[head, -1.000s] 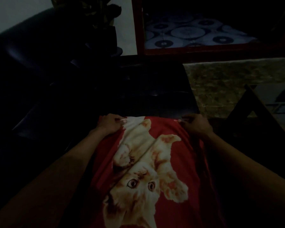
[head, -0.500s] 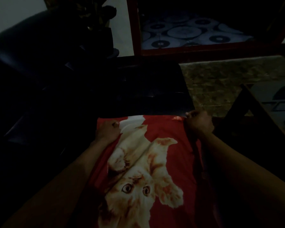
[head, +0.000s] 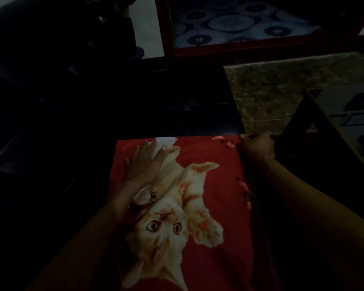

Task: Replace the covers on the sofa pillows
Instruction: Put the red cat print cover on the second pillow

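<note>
Since the earlier frames, the left hand [head: 144, 164] has let go of the cover's far edge and now lies flat, fingers straight and spread, palm down on the red cover [head: 208, 152] just inside its far left corner. It seems to be smoothing the cloth toward the far edge, where a white patch [head: 166, 141] shows by the fingertips; whether that is the pillow inside or part of the print cannot be told in this dim light.

Further right, the cat print [head: 170, 217] runs from the far edge down toward the near side, its face upside down to the viewer. The cover lies stretched out in front of the person, its far edge along the dark sofa [head: 135, 97] seat.

At the far right corner, the right hand [head: 257, 147] is curled round the cloth, pinching it and holding it taut; it sits a little farther right than before.

By the look of it, one hand anchors while the other flattens, so the cover is likely being straightened or pulled snug. The opening side is not plainly visible, so how far the pillow is in cannot be judged. Floor [head: 292, 85] and a dark table [head: 328, 131] lie to the right.
</note>
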`<move>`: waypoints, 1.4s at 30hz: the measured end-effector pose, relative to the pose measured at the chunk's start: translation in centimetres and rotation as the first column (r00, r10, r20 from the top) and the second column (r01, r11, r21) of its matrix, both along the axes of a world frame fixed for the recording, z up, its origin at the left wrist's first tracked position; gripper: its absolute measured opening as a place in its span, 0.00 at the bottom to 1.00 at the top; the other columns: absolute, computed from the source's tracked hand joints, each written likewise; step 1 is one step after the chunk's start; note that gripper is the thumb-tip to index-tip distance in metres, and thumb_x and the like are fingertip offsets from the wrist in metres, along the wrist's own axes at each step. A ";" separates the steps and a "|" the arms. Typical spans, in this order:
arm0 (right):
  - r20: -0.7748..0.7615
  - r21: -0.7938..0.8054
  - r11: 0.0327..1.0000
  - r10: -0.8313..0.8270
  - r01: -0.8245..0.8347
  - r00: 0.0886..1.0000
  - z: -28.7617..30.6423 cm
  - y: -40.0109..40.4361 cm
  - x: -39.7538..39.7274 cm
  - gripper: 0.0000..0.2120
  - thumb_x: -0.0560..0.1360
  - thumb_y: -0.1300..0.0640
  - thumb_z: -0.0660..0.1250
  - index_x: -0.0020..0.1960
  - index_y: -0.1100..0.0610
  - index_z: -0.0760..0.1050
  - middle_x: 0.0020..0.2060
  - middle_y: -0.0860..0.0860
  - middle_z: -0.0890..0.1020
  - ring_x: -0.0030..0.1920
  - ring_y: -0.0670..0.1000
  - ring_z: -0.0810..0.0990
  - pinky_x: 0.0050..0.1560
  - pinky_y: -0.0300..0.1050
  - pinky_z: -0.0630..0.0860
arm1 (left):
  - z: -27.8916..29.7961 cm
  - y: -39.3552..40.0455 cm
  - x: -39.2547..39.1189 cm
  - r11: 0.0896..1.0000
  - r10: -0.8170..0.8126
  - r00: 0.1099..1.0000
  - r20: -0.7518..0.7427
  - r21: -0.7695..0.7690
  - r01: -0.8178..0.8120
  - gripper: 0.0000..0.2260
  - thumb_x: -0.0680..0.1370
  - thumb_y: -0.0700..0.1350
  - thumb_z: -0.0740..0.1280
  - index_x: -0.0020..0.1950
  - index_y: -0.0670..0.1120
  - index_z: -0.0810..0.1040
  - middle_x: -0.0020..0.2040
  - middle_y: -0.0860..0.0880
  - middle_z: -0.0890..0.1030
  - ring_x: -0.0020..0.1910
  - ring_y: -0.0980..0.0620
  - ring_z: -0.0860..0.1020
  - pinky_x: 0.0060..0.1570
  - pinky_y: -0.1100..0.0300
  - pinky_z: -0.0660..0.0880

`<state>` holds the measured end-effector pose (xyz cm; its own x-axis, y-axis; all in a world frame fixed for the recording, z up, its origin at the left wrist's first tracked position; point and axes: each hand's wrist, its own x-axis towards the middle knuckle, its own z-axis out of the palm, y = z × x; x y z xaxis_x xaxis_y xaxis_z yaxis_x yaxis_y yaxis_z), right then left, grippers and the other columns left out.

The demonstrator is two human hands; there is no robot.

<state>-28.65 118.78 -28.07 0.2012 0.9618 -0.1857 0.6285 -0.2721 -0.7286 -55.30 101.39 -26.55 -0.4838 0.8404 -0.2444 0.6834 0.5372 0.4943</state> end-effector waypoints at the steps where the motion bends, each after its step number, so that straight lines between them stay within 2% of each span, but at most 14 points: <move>1: 0.024 0.019 1.000 -0.026 0.025 0.999 0.3 0.2 -0.1 0.15 0.76 0.46 0.72 0.57 0.55 0.84 0.58 0.61 0.84 0.60 0.62 0.82 0.58 0.54 0.78 | -0.3 -0.1 0.0 0.999 0.016 1.000 -0.008 0.030 -0.016 0.30 0.81 0.69 0.47 0.81 0.61 0.53 0.82 0.57 0.51 0.81 0.54 0.44 0.76 0.44 0.35; 5: 0.011 0.030 0.999 0.034 -0.034 0.999 0.8 -0.3 -0.6 0.13 0.77 0.47 0.70 0.56 0.53 0.84 0.57 0.59 0.84 0.60 0.61 0.82 0.58 0.52 0.77 | -1.0 0.2 -0.2 0.997 0.075 0.993 -0.096 0.038 -0.071 0.28 0.82 0.67 0.48 0.81 0.59 0.56 0.82 0.52 0.51 0.81 0.49 0.41 0.73 0.39 0.31; 9: -0.155 0.093 0.993 0.082 -0.068 0.985 1.2 -3.1 1.1 0.13 0.77 0.49 0.69 0.57 0.53 0.84 0.54 0.55 0.86 0.58 0.55 0.83 0.58 0.45 0.77 | -1.1 0.2 0.3 0.998 0.067 0.977 -0.201 0.013 -0.066 0.30 0.81 0.67 0.46 0.81 0.58 0.54 0.83 0.50 0.48 0.81 0.47 0.39 0.73 0.36 0.31; 13: -0.186 0.178 0.969 0.206 -0.174 0.961 3.1 -9.9 4.1 0.14 0.76 0.46 0.72 0.57 0.51 0.83 0.46 0.51 0.85 0.46 0.45 0.84 0.52 0.42 0.79 | 0.7 0.3 1.5 0.993 -0.003 0.939 -0.344 -0.110 -0.037 0.30 0.83 0.65 0.45 0.82 0.55 0.47 0.83 0.47 0.42 0.80 0.45 0.37 0.72 0.33 0.31; 15: -0.195 0.217 0.936 0.318 -0.276 0.928 3.7 -14.0 5.1 0.14 0.75 0.43 0.73 0.57 0.48 0.81 0.45 0.47 0.83 0.41 0.37 0.80 0.48 0.35 0.77 | 2.1 -0.5 3.1 0.999 -0.021 0.945 -0.326 -0.046 0.006 0.27 0.85 0.59 0.48 0.82 0.54 0.48 0.83 0.48 0.44 0.81 0.45 0.41 0.74 0.33 0.37; 17: -0.118 0.253 0.876 0.450 -0.411 0.885 3.5 -18.0 5.8 0.20 0.74 0.36 0.72 0.60 0.45 0.79 0.53 0.48 0.81 0.50 0.36 0.80 0.54 0.34 0.77 | 3.1 -2.3 5.5 0.995 -0.042 0.964 -0.261 0.074 0.063 0.25 0.85 0.57 0.51 0.81 0.54 0.55 0.83 0.50 0.49 0.81 0.49 0.44 0.76 0.38 0.38; 19: -0.080 0.193 0.835 0.537 -0.515 0.840 2.4 -21.7 5.9 0.30 0.75 0.34 0.68 0.73 0.44 0.71 0.68 0.49 0.73 0.67 0.44 0.73 0.68 0.41 0.70 | 3.6 -4.8 8.3 0.974 -0.113 0.968 -0.225 0.165 0.152 0.25 0.84 0.58 0.53 0.80 0.54 0.59 0.82 0.52 0.54 0.81 0.51 0.47 0.77 0.44 0.40; 22: -0.079 0.213 0.837 0.528 -0.503 0.845 1.2 -26.0 5.1 0.34 0.81 0.36 0.59 0.82 0.49 0.59 0.81 0.50 0.58 0.80 0.48 0.56 0.79 0.47 0.55 | 3.2 -6.8 10.9 0.950 -0.274 0.924 -0.266 0.074 0.303 0.28 0.83 0.64 0.50 0.81 0.56 0.58 0.82 0.54 0.53 0.81 0.54 0.47 0.77 0.42 0.41; 26: -0.164 0.113 0.871 0.492 -0.479 0.855 1.5 -29.3 5.8 0.32 0.83 0.37 0.55 0.83 0.47 0.52 0.82 0.49 0.54 0.81 0.48 0.53 0.81 0.52 0.53 | 3.9 -7.1 10.9 0.942 -0.331 0.895 -0.300 -0.059 0.329 0.29 0.83 0.65 0.47 0.82 0.55 0.53 0.83 0.51 0.50 0.81 0.50 0.46 0.76 0.37 0.42; 30: -0.221 0.189 0.907 0.413 -0.377 0.884 3.6 -34.1 10.1 0.22 0.80 0.39 0.64 0.70 0.49 0.71 0.66 0.50 0.69 0.66 0.49 0.72 0.70 0.50 0.69 | 6.0 -10.6 14.5 0.926 -0.300 0.914 -0.273 0.149 0.348 0.27 0.84 0.60 0.52 0.82 0.54 0.54 0.82 0.48 0.53 0.81 0.48 0.50 0.78 0.41 0.48; 33: -0.060 0.257 0.877 0.434 -0.406 0.899 4.2 -38.1 14.2 0.15 0.75 0.37 0.68 0.52 0.47 0.77 0.50 0.44 0.74 0.51 0.47 0.76 0.53 0.49 0.76 | 6.0 -15.6 18.9 0.880 -0.384 0.873 -0.301 0.166 0.444 0.28 0.82 0.64 0.51 0.81 0.57 0.55 0.82 0.53 0.53 0.81 0.50 0.49 0.78 0.42 0.46; 36: 0.194 0.178 0.742 0.618 -0.647 0.762 3.6 -41.1 16.1 0.20 0.74 0.34 0.67 0.58 0.45 0.79 0.51 0.43 0.79 0.51 0.48 0.78 0.50 0.51 0.78 | 3.9 -17.3 21.1 0.872 -0.459 0.815 -0.354 -0.004 0.490 0.30 0.81 0.68 0.47 0.81 0.58 0.55 0.82 0.53 0.49 0.81 0.50 0.44 0.77 0.40 0.38; 40: 0.301 0.287 0.688 0.597 -0.667 0.744 3.8 -42.9 16.5 0.20 0.75 0.37 0.69 0.60 0.48 0.78 0.53 0.48 0.77 0.51 0.51 0.76 0.48 0.51 0.76 | 2.4 -17.2 21.6 0.861 -0.467 0.769 -0.437 -0.026 0.508 0.30 0.81 0.67 0.49 0.81 0.57 0.54 0.83 0.51 0.48 0.81 0.47 0.44 0.76 0.38 0.37; 42: 0.374 0.248 0.631 0.637 -0.735 0.673 4.4 -43.8 15.9 0.17 0.75 0.36 0.67 0.58 0.45 0.80 0.55 0.47 0.77 0.54 0.50 0.74 0.50 0.50 0.72 | 2.5 -17.2 21.5 0.863 -0.467 0.772 -0.431 -0.031 0.504 0.30 0.81 0.67 0.50 0.81 0.57 0.54 0.83 0.51 0.48 0.81 0.47 0.44 0.76 0.39 0.37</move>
<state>-12.75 75.03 -23.65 -0.5571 0.8170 0.1484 0.6800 0.5515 -0.4832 -33.81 84.18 -24.02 -0.0441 0.9983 -0.0375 0.9897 0.0488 0.1346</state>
